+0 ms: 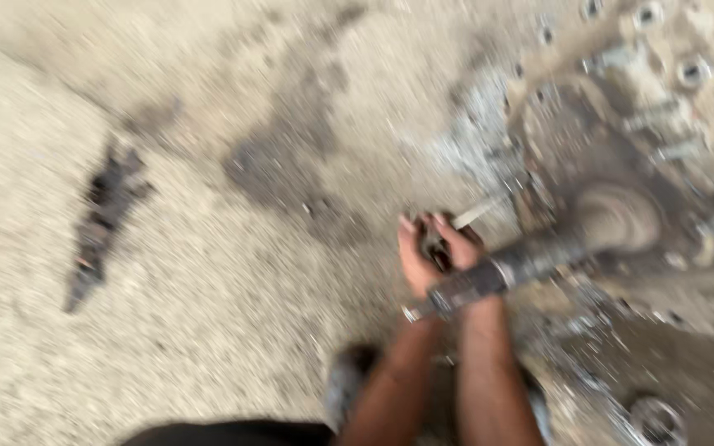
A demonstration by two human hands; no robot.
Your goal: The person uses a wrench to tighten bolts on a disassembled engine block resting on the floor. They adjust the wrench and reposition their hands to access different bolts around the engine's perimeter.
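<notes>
The frame is blurred by motion. My left hand [413,258] and my right hand [461,244] are pressed together low on the ground, both closed around a small dark part [435,246] that I cannot make out. A dirty metal shaft [530,260] juts from a large grimy gearbox housing [663,157] and crosses over my wrists. A pale sliver of metal [474,215] lies just beyond my right fingers.
Sandy concrete with dark oil stains [291,157] spreads to the left. A black oily rag or scrap [101,219] lies far left. My shoe [345,384] is below my arms. A round metal part [656,419] sits at the bottom right.
</notes>
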